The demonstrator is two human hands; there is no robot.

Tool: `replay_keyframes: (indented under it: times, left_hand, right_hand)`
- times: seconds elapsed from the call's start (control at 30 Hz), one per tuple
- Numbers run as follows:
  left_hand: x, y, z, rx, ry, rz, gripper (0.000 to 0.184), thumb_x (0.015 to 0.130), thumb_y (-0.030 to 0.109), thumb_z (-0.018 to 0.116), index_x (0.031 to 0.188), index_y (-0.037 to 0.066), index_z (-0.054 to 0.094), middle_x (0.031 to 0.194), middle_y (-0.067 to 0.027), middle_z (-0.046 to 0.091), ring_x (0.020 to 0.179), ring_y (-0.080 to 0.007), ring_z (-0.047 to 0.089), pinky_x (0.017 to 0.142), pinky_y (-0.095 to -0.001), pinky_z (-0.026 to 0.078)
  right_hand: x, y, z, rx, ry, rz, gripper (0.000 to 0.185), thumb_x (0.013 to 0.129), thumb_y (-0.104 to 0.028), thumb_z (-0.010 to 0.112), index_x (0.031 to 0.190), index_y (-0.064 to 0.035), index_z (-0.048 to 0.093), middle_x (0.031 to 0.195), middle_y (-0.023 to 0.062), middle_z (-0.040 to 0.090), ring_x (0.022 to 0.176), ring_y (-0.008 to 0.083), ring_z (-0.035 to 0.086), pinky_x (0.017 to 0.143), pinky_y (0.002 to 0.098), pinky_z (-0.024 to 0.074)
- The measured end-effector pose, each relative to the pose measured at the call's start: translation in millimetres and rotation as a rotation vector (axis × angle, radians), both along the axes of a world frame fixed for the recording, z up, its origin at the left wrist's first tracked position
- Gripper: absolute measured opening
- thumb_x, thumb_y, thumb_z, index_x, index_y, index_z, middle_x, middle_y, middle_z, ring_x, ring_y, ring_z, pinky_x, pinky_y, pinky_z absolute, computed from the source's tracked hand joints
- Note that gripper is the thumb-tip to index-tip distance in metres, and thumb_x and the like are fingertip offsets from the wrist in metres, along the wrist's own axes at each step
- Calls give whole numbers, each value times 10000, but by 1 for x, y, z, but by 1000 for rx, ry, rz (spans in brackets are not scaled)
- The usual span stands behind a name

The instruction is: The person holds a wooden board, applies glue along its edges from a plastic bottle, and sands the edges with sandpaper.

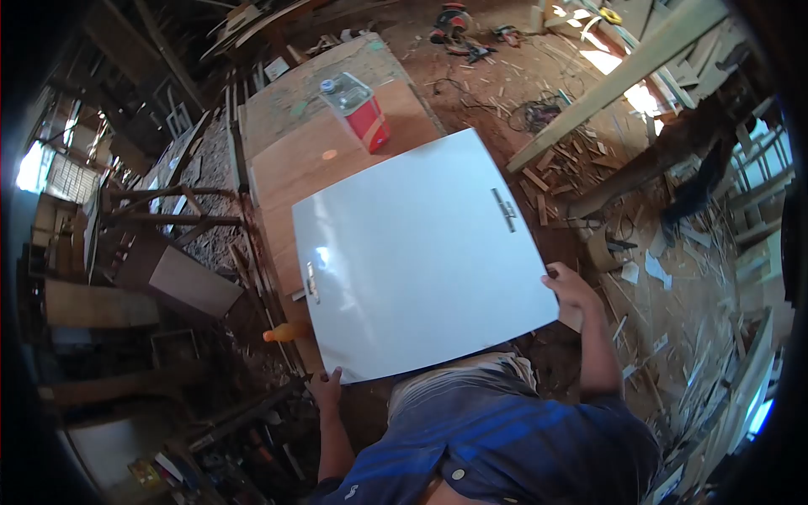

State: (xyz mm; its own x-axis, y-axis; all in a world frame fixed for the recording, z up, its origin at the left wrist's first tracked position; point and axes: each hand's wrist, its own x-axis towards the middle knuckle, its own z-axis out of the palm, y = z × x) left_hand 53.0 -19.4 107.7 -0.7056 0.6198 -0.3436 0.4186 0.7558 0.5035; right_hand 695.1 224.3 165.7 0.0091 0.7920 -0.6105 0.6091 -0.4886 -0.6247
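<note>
A large glossy white board lies in front of me, its far part over a brown workbench and its near edge by my lap. Small metal fittings sit close to its left and right edges; their exact kind is unclear. My left hand pinches the near left corner of the board, thumb on top. At the right edge, near the front corner, my right hand grips the board, with its fingers partly hidden underneath.
A rectangular can with a red lower half and blue cap stands on the bench beyond the board. An orange bottle lies left of the board. Wooden beams, wood scraps and cables cover the floor to the right.
</note>
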Motion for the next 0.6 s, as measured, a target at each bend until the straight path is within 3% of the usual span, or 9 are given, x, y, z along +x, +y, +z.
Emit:
replay_keyframes:
  times: [0.1,0.17,0.2,0.33,0.4,0.5,0.53,0.6]
  left_hand:
    - [21,15,22,18,-179,49,496,824,337,885,1010,-79,687,913,-139,714,806,-240,673,769,-392,549]
    - [27,19,10,51,-106,-47,480,839,341,872,1011,-75,705,928,-148,732,817,-236,687,784,-387,552]
    - [29,19,7,63,-69,-98,472,847,343,865,1011,-73,715,935,-153,741,823,-233,693,791,-384,554]
    - [47,30,8,165,-371,-35,457,885,355,825,1053,-61,742,964,-157,764,874,-211,708,806,-370,555]
    - [47,35,-11,174,-480,-56,455,899,353,806,1090,-56,746,973,-150,768,896,-199,708,805,-362,554]
    - [44,29,-87,299,-646,-25,435,920,343,774,1097,-53,750,967,-124,762,880,-183,692,781,-353,547]
    - [51,34,-92,348,-814,-24,397,933,339,752,1059,-37,754,907,-75,727,804,-168,652,736,-345,527]
    - [66,43,-82,284,-839,56,384,938,355,739,1012,-22,748,867,-46,690,770,-154,613,704,-345,503]
  right_hand:
    - [12,5,64,29,210,-85,582,1004,-254,686,1487,-18,462,1086,189,741,956,212,708,890,360,529]
    - [13,10,119,149,239,-48,651,1011,-221,672,1551,-24,367,996,158,752,913,192,703,861,344,525]
    - [8,10,149,226,329,-40,713,998,-227,686,1576,-18,324,924,126,737,874,164,691,843,320,517]
    - [-30,5,271,464,511,39,1032,896,-357,777,1638,28,172,720,6,602,680,41,553,739,198,435]
    - [-63,4,312,548,678,75,1033,882,-330,770,1638,32,167,728,0,606,663,51,544,721,191,422]
    - [-128,10,334,690,906,82,1024,854,-267,760,1638,34,174,730,-11,601,655,57,544,701,189,413]
    - [-153,9,341,744,978,78,1020,843,-243,757,1638,33,179,729,-15,598,656,57,546,696,189,411]
    - [-203,2,359,790,1084,47,954,828,-192,751,1605,56,257,712,-30,567,658,50,530,689,193,407]
